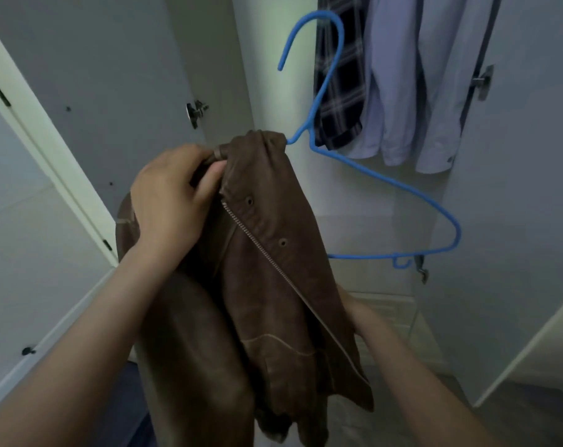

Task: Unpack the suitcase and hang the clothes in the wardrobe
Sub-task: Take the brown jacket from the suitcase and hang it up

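A brown zip jacket (pixel 267 269) hangs in front of me, with one end of a blue hanger (pixel 386 182) pushed inside its shoulder. The hanger's hook (pixel 333 33) points up and its other end sticks out bare to the right. My left hand (pixel 170 201) pinches the jacket's collar near the top. My right hand (pixel 354 308) is mostly hidden behind the jacket's lower right edge and seems to hold the fabric there. The open wardrobe (pixel 273 75) stands straight ahead.
A dark plaid shirt (pixel 338 91) and pale blue shirts (pixel 419 91) hang inside the wardrobe at the upper right. White wardrobe doors stand open at the left (pixel 96 91) and right (pixel 531 156). Pale floor tiles (pixel 419 398) show below.
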{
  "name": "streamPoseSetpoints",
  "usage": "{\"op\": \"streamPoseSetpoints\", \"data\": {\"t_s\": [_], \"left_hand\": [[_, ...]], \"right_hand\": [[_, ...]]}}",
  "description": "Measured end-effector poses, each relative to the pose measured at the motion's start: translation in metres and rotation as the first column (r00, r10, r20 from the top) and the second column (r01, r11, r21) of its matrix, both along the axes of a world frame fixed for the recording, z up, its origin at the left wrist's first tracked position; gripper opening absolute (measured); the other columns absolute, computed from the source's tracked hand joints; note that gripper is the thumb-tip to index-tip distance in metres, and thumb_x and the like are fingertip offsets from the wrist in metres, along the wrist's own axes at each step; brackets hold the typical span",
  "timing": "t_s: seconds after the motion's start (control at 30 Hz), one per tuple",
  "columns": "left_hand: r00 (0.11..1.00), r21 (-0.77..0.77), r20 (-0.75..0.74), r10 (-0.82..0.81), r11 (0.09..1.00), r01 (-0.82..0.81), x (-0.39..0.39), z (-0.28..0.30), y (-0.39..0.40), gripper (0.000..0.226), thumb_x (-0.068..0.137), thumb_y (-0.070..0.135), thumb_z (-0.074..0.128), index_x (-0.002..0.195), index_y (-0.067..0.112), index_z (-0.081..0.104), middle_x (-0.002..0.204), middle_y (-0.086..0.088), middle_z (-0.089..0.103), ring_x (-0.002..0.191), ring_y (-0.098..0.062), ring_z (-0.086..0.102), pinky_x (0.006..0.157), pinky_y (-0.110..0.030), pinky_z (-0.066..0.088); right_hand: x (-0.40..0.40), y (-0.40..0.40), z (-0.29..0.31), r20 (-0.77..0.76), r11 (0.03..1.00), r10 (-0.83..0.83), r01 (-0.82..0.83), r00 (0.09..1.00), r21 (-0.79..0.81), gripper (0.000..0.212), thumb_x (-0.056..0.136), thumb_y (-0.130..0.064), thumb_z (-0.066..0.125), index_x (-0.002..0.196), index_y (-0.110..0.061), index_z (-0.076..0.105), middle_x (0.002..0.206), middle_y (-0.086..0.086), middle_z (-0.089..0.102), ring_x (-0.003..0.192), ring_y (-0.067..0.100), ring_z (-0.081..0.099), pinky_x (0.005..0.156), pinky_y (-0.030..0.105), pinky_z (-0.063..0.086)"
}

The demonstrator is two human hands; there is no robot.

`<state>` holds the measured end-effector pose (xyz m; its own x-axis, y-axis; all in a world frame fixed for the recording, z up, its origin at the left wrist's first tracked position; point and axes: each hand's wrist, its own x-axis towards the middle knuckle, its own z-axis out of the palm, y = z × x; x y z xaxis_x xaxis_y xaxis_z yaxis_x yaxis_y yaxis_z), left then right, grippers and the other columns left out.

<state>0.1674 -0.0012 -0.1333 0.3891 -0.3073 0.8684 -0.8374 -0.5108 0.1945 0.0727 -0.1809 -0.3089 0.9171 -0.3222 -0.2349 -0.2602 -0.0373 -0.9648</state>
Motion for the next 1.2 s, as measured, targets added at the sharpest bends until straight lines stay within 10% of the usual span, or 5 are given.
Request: {"op": "streamPoseSetpoints", "data": {"t_s": [0.1, 0.23, 0.53, 0.93, 1.2], "left_hand": [[0.998, -0.050, -0.040, -0.054, 0.997, 0.052, -0.001, 0.001, 0.008, 0.040, 0.087, 0.038, 0.041, 0.085, 0.005, 0.064, 0.078, -0.013, 0.064, 0.075, -0.031, 0.057, 0.063, -0.041, 0.044], [0.996, -0.079, -0.085, -0.025, 0.997, 0.018, 0.010, -0.004, 0.021, 0.041, 0.083, 0.039, 0.039, 0.086, 0.007, 0.063, 0.080, -0.011, 0.064, 0.077, -0.031, 0.058, 0.065, -0.039, 0.042], [0.984, -0.045, -0.086, 0.155, 0.986, -0.159, 0.058, -0.024, 0.066, 0.042, 0.080, 0.043, 0.036, 0.090, 0.012, 0.063, 0.084, -0.013, 0.066, 0.083, -0.035, 0.061, 0.065, -0.033, 0.036], [0.927, 0.162, 0.330, 0.176, 0.957, -0.240, 0.073, -0.079, 0.095, 0.041, 0.099, 0.037, 0.042, 0.077, 0.013, 0.067, 0.061, -0.007, 0.059, 0.053, -0.028, 0.059, 0.039, -0.027, 0.034], [0.962, 0.168, -0.064, 0.264, 0.954, -0.250, 0.056, -0.100, 0.055, 0.047, 0.089, 0.052, 0.039, 0.078, 0.019, 0.071, 0.065, -0.004, 0.066, 0.058, -0.031, 0.063, 0.043, -0.026, 0.038]], "right_hand": [[0.010, -0.002, -0.003, 0.046, 0.979, 0.032, -0.022, 0.998, -0.204, 0.033, 0.101, -0.010, 0.033, 0.129, 0.004, 0.044, 0.128, 0.011, 0.047, 0.120, 0.027, 0.044, 0.104, 0.038, 0.032], [0.010, -0.013, -0.012, 0.067, 0.897, 0.140, -0.098, 0.988, -0.431, 0.024, 0.088, -0.014, 0.060, 0.111, -0.006, 0.063, 0.111, 0.009, 0.062, 0.102, 0.014, 0.058, 0.078, 0.019, 0.038], [0.009, -0.063, 0.026, 0.227, 0.943, -0.186, 0.238, 0.956, -0.231, 0.020, 0.076, -0.011, 0.073, 0.067, -0.010, 0.056, 0.043, -0.010, 0.053, 0.040, -0.002, 0.044, 0.043, 0.017, 0.035], [0.028, -0.069, 0.127, 0.442, 0.904, -0.219, 0.351, 0.870, -0.243, 0.036, 0.079, -0.020, 0.074, 0.056, -0.016, 0.046, 0.057, 0.003, 0.045, 0.050, 0.007, 0.042, 0.047, 0.019, 0.032], [0.045, -0.037, 0.137, 0.549, 0.842, -0.323, 0.499, 0.771, -0.206, 0.038, 0.081, -0.023, 0.072, 0.055, -0.015, 0.044, 0.056, 0.006, 0.036, 0.054, 0.012, 0.035, 0.051, 0.024, 0.029]]}}
